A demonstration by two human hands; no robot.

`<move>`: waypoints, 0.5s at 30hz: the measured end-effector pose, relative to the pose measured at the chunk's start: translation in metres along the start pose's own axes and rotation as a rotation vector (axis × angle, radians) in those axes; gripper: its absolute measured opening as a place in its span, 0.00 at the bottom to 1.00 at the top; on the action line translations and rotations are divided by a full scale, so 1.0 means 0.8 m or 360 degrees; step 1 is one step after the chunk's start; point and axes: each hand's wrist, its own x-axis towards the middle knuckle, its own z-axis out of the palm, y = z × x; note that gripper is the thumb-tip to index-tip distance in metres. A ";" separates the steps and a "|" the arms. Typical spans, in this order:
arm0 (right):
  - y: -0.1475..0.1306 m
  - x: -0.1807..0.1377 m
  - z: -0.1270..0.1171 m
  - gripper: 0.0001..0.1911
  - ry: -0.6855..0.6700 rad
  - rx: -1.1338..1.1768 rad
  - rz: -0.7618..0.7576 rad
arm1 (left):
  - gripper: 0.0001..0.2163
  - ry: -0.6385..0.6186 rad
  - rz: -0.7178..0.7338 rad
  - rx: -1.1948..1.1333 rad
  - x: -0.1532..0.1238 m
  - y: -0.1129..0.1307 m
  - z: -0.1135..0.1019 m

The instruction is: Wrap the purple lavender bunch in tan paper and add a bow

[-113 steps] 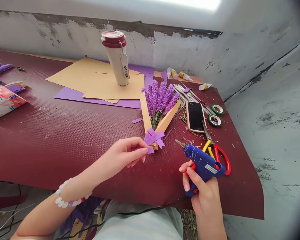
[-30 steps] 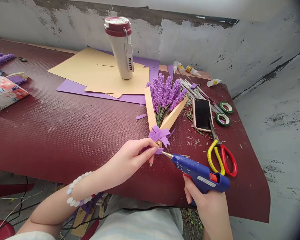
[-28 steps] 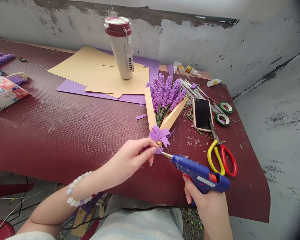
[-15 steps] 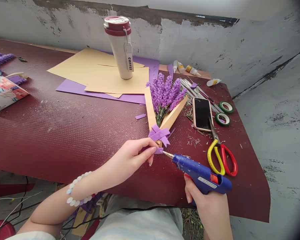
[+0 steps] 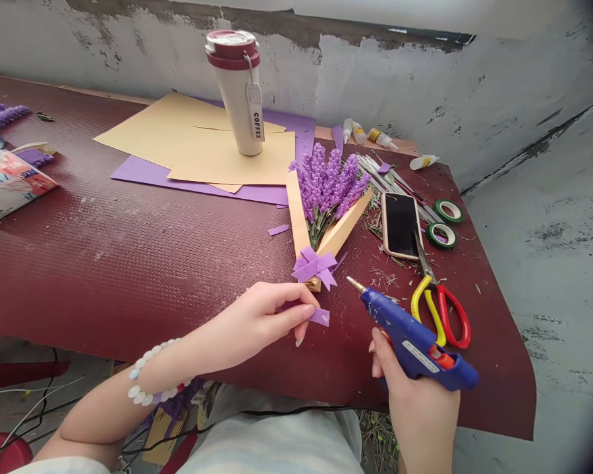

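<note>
Between thumb and fingers, my left hand [image 5: 281, 313] pinches a short purple strip [image 5: 320, 317]; a small pale spot shows near its free end. My right hand [image 5: 415, 408] is wrapped round the grip of a blue hot glue gun [image 5: 405, 332], its metal nozzle pointing up and left, apart from the strip. Just beyond my left hand lies a bouquet of purple lavender flowers [image 5: 326, 184] in a tan paper wrap [image 5: 299, 210]. A purple bow [image 5: 313, 264] crosses the base of the wrap.
Scissors [image 5: 437, 303] rest against a phone [image 5: 400, 225] on the right, near two green tape rolls [image 5: 442, 235] and thin wire stems. Behind, a coffee tumbler [image 5: 240, 99] stands on tan sheets [image 5: 178, 145]. Small glue bottles [image 5: 380, 137] lie by the wall.
The glue gun has moved right and its nozzle has come away from the purple strip. My left hand has drawn the strip slightly down and toward me.
</note>
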 end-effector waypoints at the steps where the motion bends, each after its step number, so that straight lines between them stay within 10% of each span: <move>1: 0.005 0.002 0.002 0.20 0.0070 -0.0040 -0.0065 | 0.12 -0.0022 -0.0041 -0.0075 0.000 0.000 0.000; 8: 0.025 0.023 0.025 0.24 0.0381 -0.0604 -0.0957 | 0.05 -0.0004 -0.0069 -0.0512 -0.007 -0.004 -0.008; 15: 0.028 0.020 0.030 0.24 0.0110 -0.0803 -0.1347 | 0.05 0.0103 0.0049 -0.0326 -0.021 -0.008 -0.011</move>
